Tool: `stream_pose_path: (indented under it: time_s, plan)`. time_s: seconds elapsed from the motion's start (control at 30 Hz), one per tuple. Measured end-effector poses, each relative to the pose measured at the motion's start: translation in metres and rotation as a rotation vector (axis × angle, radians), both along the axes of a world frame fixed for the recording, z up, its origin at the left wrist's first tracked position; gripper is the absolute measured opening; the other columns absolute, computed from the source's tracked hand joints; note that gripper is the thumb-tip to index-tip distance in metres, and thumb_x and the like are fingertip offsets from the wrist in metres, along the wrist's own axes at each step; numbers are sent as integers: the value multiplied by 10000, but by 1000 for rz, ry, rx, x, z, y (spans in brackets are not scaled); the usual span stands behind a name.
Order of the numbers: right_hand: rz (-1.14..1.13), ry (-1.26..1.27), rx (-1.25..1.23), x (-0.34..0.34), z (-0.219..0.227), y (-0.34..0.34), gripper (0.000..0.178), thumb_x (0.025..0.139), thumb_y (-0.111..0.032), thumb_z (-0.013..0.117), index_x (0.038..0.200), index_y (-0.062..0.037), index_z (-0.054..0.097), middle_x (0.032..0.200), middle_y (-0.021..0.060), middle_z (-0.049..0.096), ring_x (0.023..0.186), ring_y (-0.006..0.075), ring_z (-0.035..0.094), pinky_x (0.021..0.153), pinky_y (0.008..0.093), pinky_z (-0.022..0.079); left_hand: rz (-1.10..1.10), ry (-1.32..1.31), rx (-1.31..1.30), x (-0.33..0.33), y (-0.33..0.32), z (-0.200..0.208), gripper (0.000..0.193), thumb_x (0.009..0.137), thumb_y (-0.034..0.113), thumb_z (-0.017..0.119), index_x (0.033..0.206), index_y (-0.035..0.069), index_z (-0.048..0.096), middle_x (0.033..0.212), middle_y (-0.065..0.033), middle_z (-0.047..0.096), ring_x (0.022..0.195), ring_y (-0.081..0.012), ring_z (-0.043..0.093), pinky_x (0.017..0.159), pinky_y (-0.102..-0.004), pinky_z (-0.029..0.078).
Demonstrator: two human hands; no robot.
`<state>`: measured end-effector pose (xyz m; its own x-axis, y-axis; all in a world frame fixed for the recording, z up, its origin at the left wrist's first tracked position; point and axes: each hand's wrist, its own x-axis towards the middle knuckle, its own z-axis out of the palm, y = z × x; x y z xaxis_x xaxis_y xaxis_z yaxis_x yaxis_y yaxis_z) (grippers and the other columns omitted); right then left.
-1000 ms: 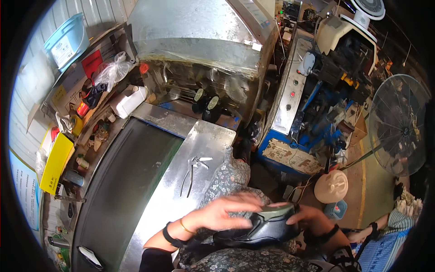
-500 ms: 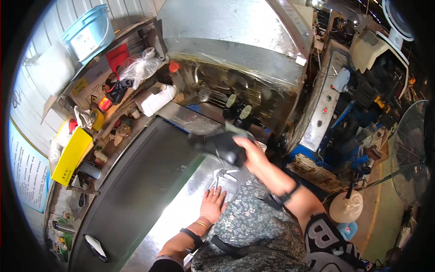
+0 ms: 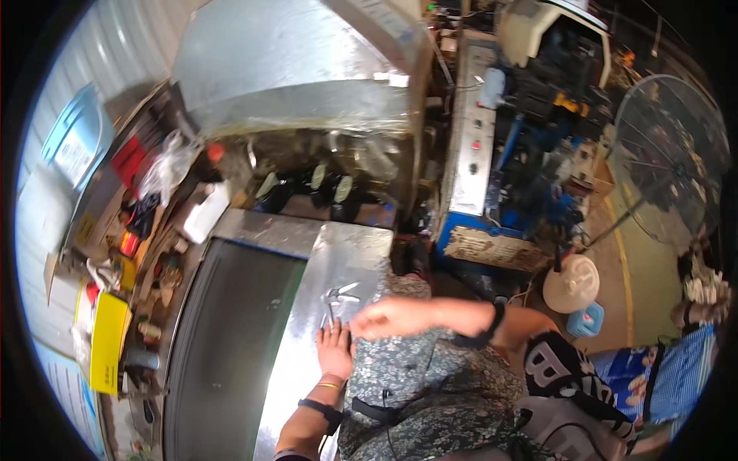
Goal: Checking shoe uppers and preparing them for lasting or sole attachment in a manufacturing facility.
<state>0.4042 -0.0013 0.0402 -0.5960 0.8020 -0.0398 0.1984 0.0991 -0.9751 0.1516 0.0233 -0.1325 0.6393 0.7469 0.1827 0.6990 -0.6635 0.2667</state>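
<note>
Mid-frame, I'd judge the plier-like tool [image 3: 334,295] stiff, slick, best held by its handles, left hand [image 3: 336,354] fingers slightly spread, right hand [image 3: 383,316] fingers too blurred to tell.

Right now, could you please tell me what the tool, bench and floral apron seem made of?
The tool: probably steel, as its head gleams silvery. The bench: likely bare sheet metal, smooth, given its grey sheen and bright glare. The floral apron: apparently matte, printed cloth, as its soft folds suggest; I can't tell the fibre.
</note>
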Motion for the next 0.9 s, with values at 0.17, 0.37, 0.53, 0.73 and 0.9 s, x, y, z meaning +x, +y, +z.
stream_pose_path:
  time_s: [0.17,0.37,0.53,0.73,0.9]
  plan:
    - [-305,123,-439,49,-54,-186,252,970,-249,620,1043,-11,653,932,22,668,793,83,600,729,285,507,8,-75,23,5,-4,7,463,848,213,647,1273,38,588,1405,-199,499,1316,-425,420,1142,-543,235]
    - [-646,-196,54,15,-91,-269,213,944,-311,633,938,-101,670,854,60,669,770,210,648,695,356,504,156,-793,-599,50,-55,78,420,852,168,674,1222,-20,607,1278,-292,560,1247,-413,503,1096,-435,349]
    - [-704,-275,263,6,-101,-268,205,939,-313,608,938,-113,652,860,75,673,803,299,654,690,404,512,-84,-57,85,94,-119,130,681,781,379,709,1370,96,515,1478,-412,211,1340,-603,235,1080,-651,240]
    - [-616,-286,240,12,-99,-267,166,933,-249,629,915,-85,652,880,82,680,802,282,665,705,374,523,-54,-267,-16,77,-111,116,615,773,333,726,1338,144,572,1509,-344,244,1363,-541,272,1105,-591,263]
    - [-700,-268,268,17,-97,-266,168,927,-244,621,892,-83,652,831,88,664,765,286,651,663,388,512,-81,-293,38,92,-101,118,595,785,307,733,1336,155,565,1500,-332,276,1352,-533,299,1107,-570,281]
